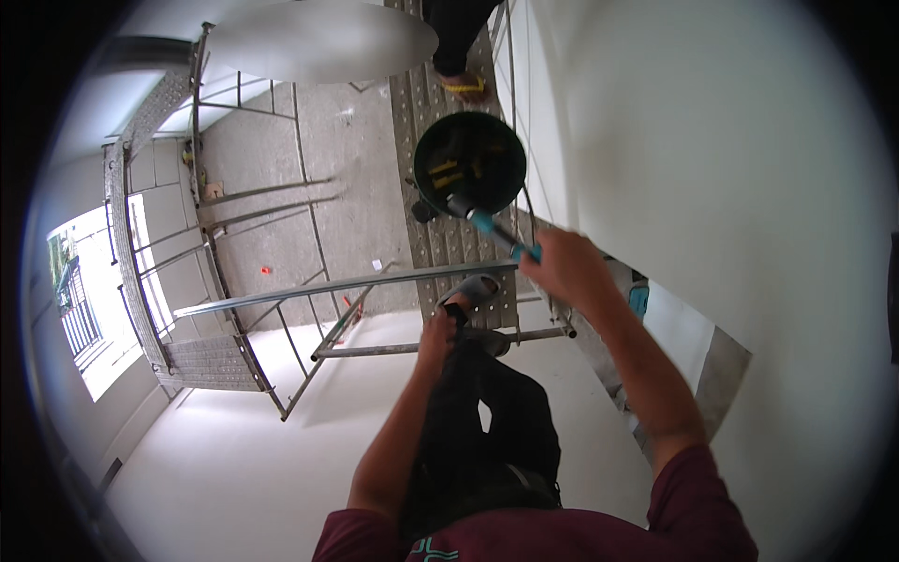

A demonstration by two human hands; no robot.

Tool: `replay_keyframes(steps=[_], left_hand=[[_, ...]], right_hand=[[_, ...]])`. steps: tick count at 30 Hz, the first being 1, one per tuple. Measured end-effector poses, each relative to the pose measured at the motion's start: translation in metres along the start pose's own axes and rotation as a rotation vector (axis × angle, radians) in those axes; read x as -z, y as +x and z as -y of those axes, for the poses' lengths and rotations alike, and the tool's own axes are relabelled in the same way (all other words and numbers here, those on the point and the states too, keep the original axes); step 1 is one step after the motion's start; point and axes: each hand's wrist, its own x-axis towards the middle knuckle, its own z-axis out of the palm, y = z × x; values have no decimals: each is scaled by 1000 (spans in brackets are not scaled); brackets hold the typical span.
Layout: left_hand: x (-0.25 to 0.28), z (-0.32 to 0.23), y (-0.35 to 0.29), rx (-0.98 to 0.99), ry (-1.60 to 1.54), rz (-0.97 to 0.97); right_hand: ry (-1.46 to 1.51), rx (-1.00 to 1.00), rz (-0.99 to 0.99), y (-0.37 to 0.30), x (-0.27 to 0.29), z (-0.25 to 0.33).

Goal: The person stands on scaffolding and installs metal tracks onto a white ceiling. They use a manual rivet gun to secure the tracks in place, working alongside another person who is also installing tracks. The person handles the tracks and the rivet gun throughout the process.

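My right hand (559,265) is closed around the teal-and-black handle of what looks like a hammer (504,236). Its silvery head reaches the near rim of a dark round bucket (510,192). Inside the bucket lie yellow tools (445,174) and other dark items, too shadowed to name. My left hand (436,341) is lower, curled beside a small black thing (456,315) in front of my leg; whatever its fingers grip is hard to make out. A long metal bar (365,281) crosses just beyond that hand.
I stand on a perforated scaffold plank (454,248), where the bucket also sits. Another person's sandalled foot (465,88) is at its far end. A white wall (730,178) rises on the right. Scaffold frames (314,234) and another raised plank (211,363) are at left, above a grey floor (351,169).
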Motion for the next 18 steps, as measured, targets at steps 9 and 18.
replay_keyframes(steps=[9, 18], left_hand=[[-90, -211, -142, -362, -621, 677], [-206, -218, -279, -263, -490, 620]], right_hand=[[1332, -450, -230, -286, 59, 30], [602, -206, -617, -425, 116, 23]])
